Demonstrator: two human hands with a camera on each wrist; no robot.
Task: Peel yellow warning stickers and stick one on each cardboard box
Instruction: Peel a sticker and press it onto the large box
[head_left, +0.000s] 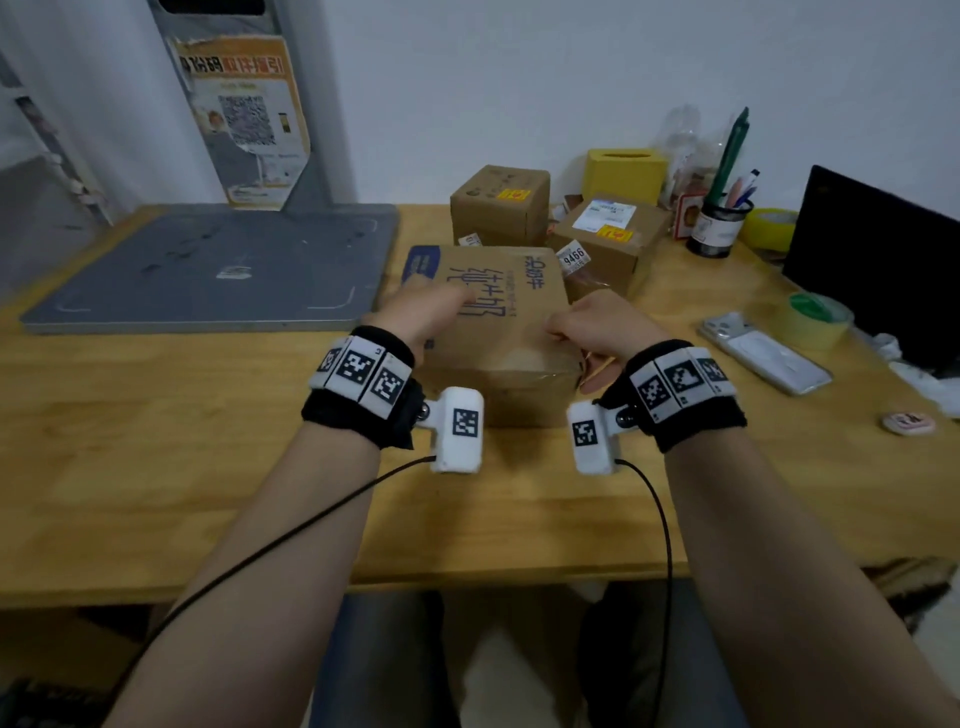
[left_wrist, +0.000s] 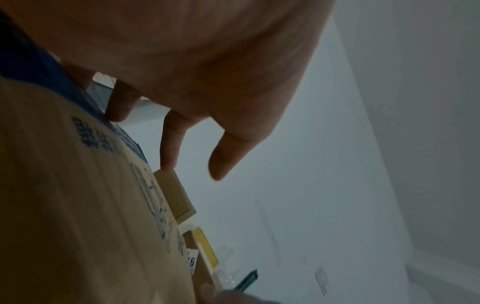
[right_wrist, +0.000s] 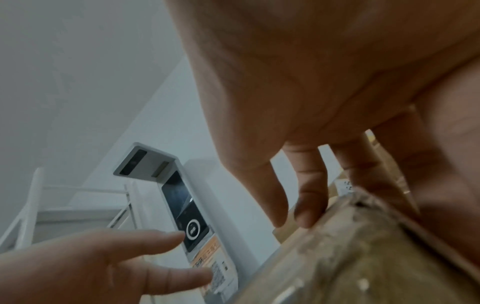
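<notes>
Left hand (head_left: 426, 312) hovers open over the big cardboard box (head_left: 498, 332) mid-table. Right hand (head_left: 597, 325) grips that box's near right edge, fingers on top, thumb underneath

A large printed box (head_left: 498, 322) lay nearest on the table, stickerless on top. Behind it stood two smaller boxes (head_left: 500, 205) (head_left: 610, 236), each with a yellow sticker (head_left: 512, 195) (head_left: 614, 233).

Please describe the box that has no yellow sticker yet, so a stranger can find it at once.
On the wooden desk, three cardboard boxes sit near the middle. It is the big flat box nearest the person, under both hands. Unlike the two boxes behind, it shows blue printed characters and no yellow sticker.
</notes>
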